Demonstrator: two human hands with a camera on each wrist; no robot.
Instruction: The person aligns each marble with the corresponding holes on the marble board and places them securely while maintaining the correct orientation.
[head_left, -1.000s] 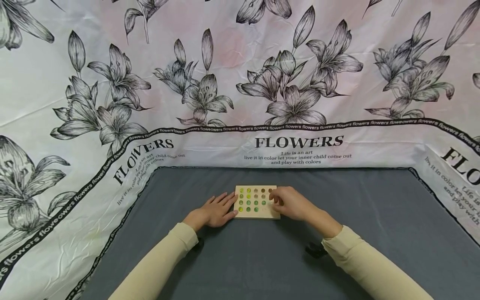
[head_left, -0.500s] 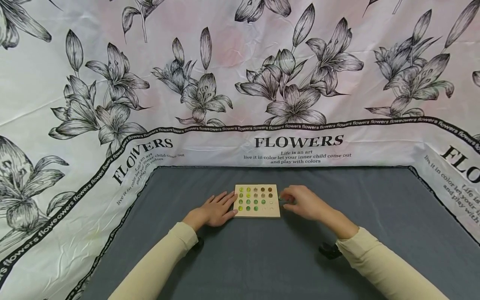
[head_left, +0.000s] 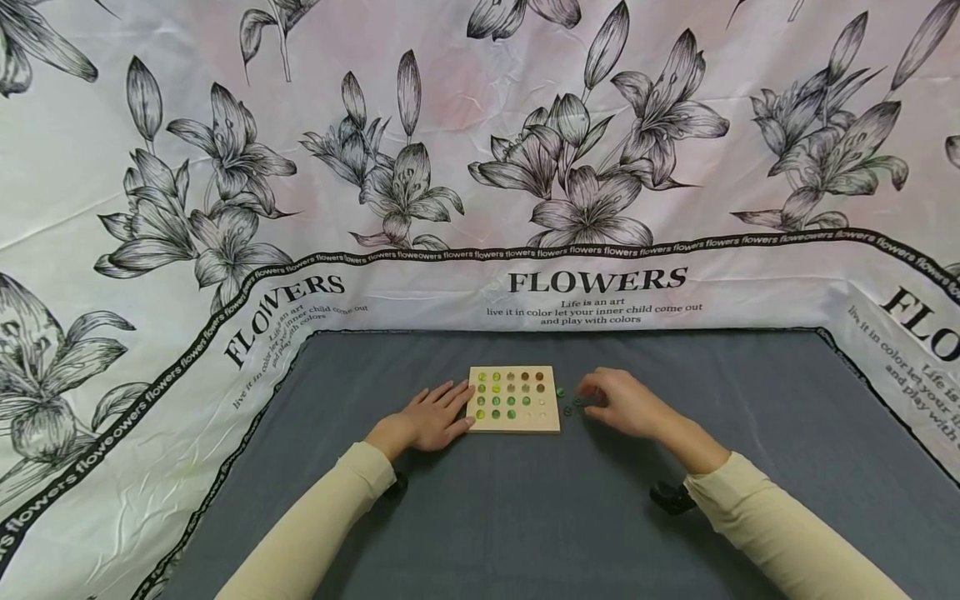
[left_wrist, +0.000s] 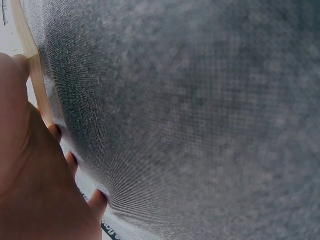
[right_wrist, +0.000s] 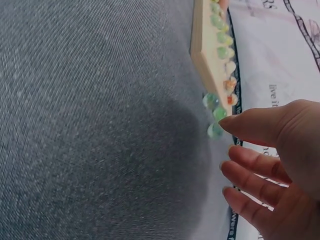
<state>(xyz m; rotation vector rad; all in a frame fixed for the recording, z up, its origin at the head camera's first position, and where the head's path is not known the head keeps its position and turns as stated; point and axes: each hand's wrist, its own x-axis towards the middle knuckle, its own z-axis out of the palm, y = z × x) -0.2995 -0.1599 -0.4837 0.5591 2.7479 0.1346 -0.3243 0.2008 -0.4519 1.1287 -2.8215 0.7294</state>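
A pale wooden board (head_left: 517,425) lies flat on the grey cloth in the head view. Rows of glass marbles (head_left: 512,402) sit in its holes, yellow, green and amber; the spots at its near right corner look pale. My left hand (head_left: 427,422) rests at the board's left edge, fingers spread and thumb touching it. Beside the right edge lie three loose green marbles (right_wrist: 215,130) on the cloth. My right hand (head_left: 618,404) hovers just right of them, thumb and fingers apart. Nothing shows between them, and the thumb tip looks close to the marbles in the right wrist view.
Grey cloth (head_left: 480,517) covers the table around the board. Behind it and along the sides runs a white floral cloth with printed lettering (head_left: 598,282). A dark strap-like object (head_left: 671,497) shows under the right wrist.
My right hand has moved off the board's right side to the right, uncovering the board's right column and the loose marbles. My left hand stays put.
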